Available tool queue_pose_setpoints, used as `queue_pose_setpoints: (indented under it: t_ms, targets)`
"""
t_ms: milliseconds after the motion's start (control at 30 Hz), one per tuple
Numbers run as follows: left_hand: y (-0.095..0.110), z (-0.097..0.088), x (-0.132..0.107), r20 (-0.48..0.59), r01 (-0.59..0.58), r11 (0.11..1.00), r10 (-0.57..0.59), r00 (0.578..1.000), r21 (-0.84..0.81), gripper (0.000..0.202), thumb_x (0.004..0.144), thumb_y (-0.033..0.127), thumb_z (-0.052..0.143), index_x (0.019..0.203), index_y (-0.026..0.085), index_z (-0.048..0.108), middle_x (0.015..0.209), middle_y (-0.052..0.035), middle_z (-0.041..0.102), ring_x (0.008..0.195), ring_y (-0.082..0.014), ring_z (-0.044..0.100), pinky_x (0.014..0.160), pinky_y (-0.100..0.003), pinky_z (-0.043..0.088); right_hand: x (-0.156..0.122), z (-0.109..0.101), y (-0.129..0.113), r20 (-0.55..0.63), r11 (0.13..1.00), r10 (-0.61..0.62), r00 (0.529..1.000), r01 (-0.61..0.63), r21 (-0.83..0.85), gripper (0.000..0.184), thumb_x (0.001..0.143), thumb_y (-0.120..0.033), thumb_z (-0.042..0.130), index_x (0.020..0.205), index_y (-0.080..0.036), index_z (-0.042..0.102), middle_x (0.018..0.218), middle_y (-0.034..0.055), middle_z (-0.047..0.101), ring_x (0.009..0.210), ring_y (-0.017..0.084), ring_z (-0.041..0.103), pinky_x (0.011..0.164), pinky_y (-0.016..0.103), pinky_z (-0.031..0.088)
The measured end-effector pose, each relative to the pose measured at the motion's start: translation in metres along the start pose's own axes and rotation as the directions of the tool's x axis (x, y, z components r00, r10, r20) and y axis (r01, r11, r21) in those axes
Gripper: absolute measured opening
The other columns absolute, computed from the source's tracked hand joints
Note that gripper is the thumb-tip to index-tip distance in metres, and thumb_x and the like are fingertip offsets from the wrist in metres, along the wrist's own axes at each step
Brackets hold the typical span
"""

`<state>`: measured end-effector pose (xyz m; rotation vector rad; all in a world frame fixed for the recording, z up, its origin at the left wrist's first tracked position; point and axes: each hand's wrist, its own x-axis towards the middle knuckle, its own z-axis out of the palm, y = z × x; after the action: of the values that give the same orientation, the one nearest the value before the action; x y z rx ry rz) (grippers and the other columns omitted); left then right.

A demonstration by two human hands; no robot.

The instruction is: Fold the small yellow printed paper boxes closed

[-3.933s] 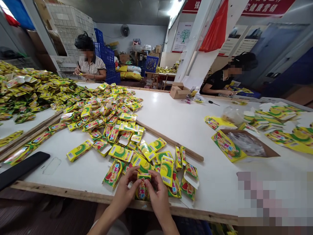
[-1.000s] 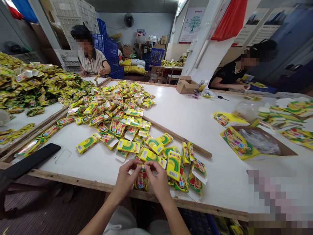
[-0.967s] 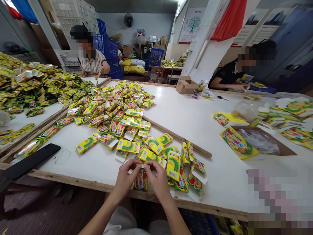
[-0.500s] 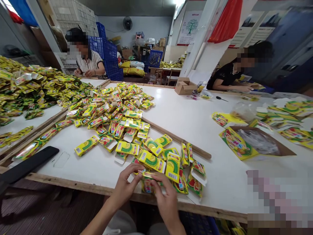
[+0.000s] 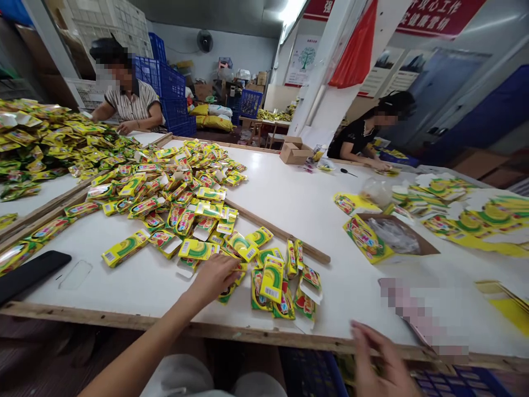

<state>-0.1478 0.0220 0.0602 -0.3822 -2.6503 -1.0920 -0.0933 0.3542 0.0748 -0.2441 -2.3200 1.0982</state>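
My left hand (image 5: 217, 277) reaches into the near side of the box pile, its fingers closed over a small yellow carton (image 5: 240, 269) with green print, mostly hidden under the hand. To the right of it lie several like cartons, among them a banana-print carton (image 5: 271, 278) with a barcode and a carton with an open white flap (image 5: 311, 285). My right hand (image 5: 382, 358) is off by the table's front edge, its fingers apart and slightly blurred, with nothing visible in them.
A heap of small cartons (image 5: 177, 190) spreads behind my left hand, beside a wooden strip (image 5: 281, 229). A larger open display box (image 5: 367, 240) stands right. Dark phone-like object (image 5: 37, 275) lies left. A blue crate (image 5: 316, 375) sits below the table. Two people work across.
My hands have come apart. The right moved right and down, away from the pile, and the carton they handled is gone from between them. The left moved onto the pile. The view turned right.
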Motion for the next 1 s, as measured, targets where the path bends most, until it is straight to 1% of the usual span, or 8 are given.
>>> queue_pose_setpoints:
  t_ms: [100, 200, 267, 333, 500, 633, 733, 1000]
  targets:
    - [0.013, -0.006, -0.021, -0.093, 0.154, 0.943, -0.188, 0.978, -0.294, 0.028, 0.089, 0.035, 0.054, 0.115, 0.024, 0.056, 0.084, -0.0026, 0.068, 0.079, -0.0193, 0.064, 0.072, -0.028, 0.049, -0.032, 0.063, -0.04, 0.246, 0.964, -0.087, 0.965, 0.019, 0.266, 0.029, 0.085, -0.046, 0.057, 0.095, -0.02, 0.066, 0.098, 0.0086, 0.068, 0.092, 0.026, 0.062, 0.083, 0.036, 0.049]
    - [0.022, 0.002, -0.045, -0.058, 0.196, 0.785, -0.283, 0.957, -0.587, 0.037, 0.094, 0.035, 0.046, 0.128, 0.024, 0.036, 0.095, -0.0042, 0.065, 0.082, -0.0171, 0.065, 0.075, -0.029, 0.052, -0.054, 0.113, -0.063, 0.451, 0.857, -0.198, 0.87, -0.069, 0.51, 0.026, 0.09, -0.035, 0.055, 0.111, -0.021, 0.06, 0.113, 0.009, 0.064, 0.103, 0.023, 0.061, 0.088, 0.034, 0.051]
    - [0.021, 0.012, -0.058, -0.066, 0.199, 0.749, -0.308, 0.949, -0.632, 0.037, 0.094, 0.034, 0.045, 0.129, 0.025, 0.034, 0.108, -0.0075, 0.064, 0.093, -0.0181, 0.065, 0.084, -0.031, 0.051, -0.063, 0.136, -0.071, 0.512, 0.808, -0.223, 0.83, -0.136, 0.573, 0.029, 0.09, -0.032, 0.055, 0.117, -0.022, 0.056, 0.119, 0.0097, 0.062, 0.104, 0.022, 0.062, 0.088, 0.033, 0.052]
    - [0.015, 0.021, -0.067, -0.089, 0.217, 0.764, -0.336, 0.938, -0.607, 0.035, 0.094, 0.034, 0.046, 0.126, 0.024, 0.04, 0.12, -0.0099, 0.061, 0.107, -0.0203, 0.061, 0.091, -0.033, 0.05, -0.068, 0.151, -0.073, 0.521, 0.786, -0.224, 0.824, -0.163, 0.596, 0.029, 0.09, -0.032, 0.056, 0.117, -0.022, 0.056, 0.118, 0.0101, 0.062, 0.103, 0.022, 0.063, 0.087, 0.032, 0.053]
    - [0.002, 0.025, -0.076, -0.068, 0.269, 0.799, -0.358, 0.931, -0.537, 0.034, 0.093, 0.033, 0.046, 0.125, 0.024, 0.049, 0.123, -0.0091, 0.062, 0.117, -0.0229, 0.057, 0.096, -0.036, 0.047, -0.067, 0.161, -0.072, 0.53, 0.762, -0.201, 0.824, -0.208, 0.613, 0.029, 0.088, -0.032, 0.059, 0.115, -0.021, 0.054, 0.105, 0.0083, 0.068, 0.095, 0.021, 0.066, 0.082, 0.032, 0.054]
    - [-0.002, 0.019, -0.077, -0.142, 0.257, 0.842, -0.361, 0.922, -0.474, 0.027, 0.091, 0.03, 0.049, 0.115, 0.023, 0.058, 0.119, -0.0093, 0.064, 0.111, -0.0241, 0.06, 0.096, -0.037, 0.047, -0.062, 0.159, -0.075, 0.582, 0.826, -0.263, 0.769, -0.132, 0.549, 0.021, 0.088, -0.036, 0.058, 0.099, -0.021, 0.067, 0.101, 0.0069, 0.07, 0.094, 0.023, 0.066, 0.083, 0.031, 0.053]
    - [-0.003, 0.014, -0.078, -0.184, 0.235, 0.851, -0.354, 0.917, -0.47, 0.025, 0.087, 0.03, 0.057, 0.111, 0.023, 0.061, 0.121, -0.0088, 0.063, 0.115, -0.0253, 0.058, 0.097, -0.037, 0.048, -0.058, 0.159, -0.08, 0.6, 0.83, -0.312, 0.737, -0.096, 0.549, 0.023, 0.09, -0.036, 0.055, 0.1, -0.023, 0.07, 0.101, 0.0065, 0.071, 0.097, 0.023, 0.065, 0.087, 0.033, 0.051]
    - [-0.003, 0.0, -0.076, -0.031, 0.287, 0.746, -0.381, 0.924, -0.6, 0.019, 0.085, 0.027, 0.058, 0.104, 0.02, 0.06, 0.104, -0.0066, 0.07, 0.097, -0.0215, 0.067, 0.085, -0.032, 0.053, -0.048, 0.164, -0.088, 0.6, 0.795, -0.404, 0.691, -0.06, 0.604, 0.022, 0.092, -0.033, 0.053, 0.097, -0.024, 0.073, 0.094, 0.0054, 0.07, 0.091, 0.021, 0.065, 0.081, 0.031, 0.05]
